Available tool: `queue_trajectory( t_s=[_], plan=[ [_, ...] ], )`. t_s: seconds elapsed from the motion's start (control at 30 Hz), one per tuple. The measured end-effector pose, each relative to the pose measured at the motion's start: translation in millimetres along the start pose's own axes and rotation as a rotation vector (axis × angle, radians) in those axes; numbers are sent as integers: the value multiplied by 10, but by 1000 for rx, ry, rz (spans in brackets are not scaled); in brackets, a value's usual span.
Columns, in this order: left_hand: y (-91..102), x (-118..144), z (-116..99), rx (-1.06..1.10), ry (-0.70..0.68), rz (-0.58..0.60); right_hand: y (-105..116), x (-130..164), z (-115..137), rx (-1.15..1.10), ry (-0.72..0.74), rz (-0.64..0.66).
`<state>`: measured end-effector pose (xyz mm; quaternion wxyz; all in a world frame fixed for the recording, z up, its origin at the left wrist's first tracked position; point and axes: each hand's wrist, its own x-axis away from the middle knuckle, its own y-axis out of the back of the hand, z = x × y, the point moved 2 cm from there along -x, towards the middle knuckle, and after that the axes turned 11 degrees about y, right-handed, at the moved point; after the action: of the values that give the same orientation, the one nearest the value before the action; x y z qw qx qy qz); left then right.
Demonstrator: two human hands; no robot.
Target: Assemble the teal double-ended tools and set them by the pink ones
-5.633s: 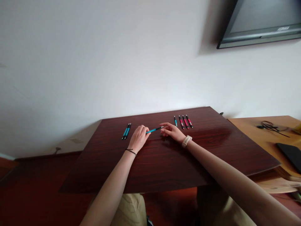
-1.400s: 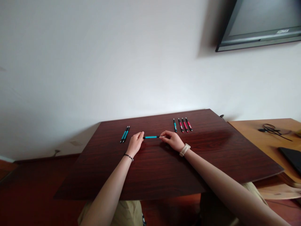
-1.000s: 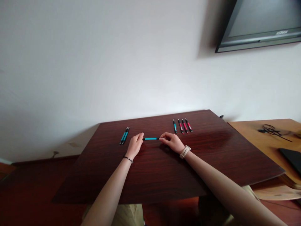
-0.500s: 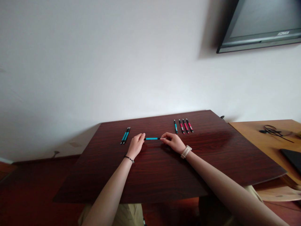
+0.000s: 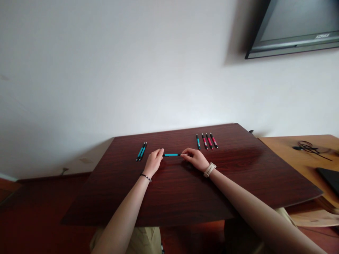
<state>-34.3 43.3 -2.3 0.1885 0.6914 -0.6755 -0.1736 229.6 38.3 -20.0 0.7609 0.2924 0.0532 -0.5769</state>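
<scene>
since the earliest frame the held pen (image 5: 171, 155) has swung from a slant to nearly level, and the right hand (image 5: 195, 158), whose fingers were open beside its end then, has closed on it; against the frame just before this one, hands and pens look unmoved, with only a slight shift of the view.

the held pen, turquoise with black ends, lies crosswise around the middle of the tabletop (image 5: 185, 201), roughly in line with the far edge. the left hand (image 5: 154, 161) has thumb and fingers gripping its left end, and the right hand pinches its right end between thumb and fingertips, so both hands are grasping the same pen. whether it rests on the wood or is held just above it, i cannot tell.

toward the far left corner, inside the left edge, two turquoise pens (image 5: 142, 152) lie side by side on a slant. near the far edge, toward the far right corner, a turquoise pen (image 5: 198, 141) lies beside three pink pens (image 5: 209, 141), spaced apart in a row.

to do this two-handed hold well, i would keep the pinch light and the ends in line, so that neither hand twists or bends the barrel. the turquoise middle is best left uncovered, and both wrists kept low and steady, clear of the pens at either side.
</scene>
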Motion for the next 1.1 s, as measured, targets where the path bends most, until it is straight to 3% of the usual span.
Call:
queue_trajectory(
  t_s=[1.1],
  plan=[
    [21, 27, -17, -13, 10, -3, 6, 32, 37, 22, -4, -19]
  ],
)
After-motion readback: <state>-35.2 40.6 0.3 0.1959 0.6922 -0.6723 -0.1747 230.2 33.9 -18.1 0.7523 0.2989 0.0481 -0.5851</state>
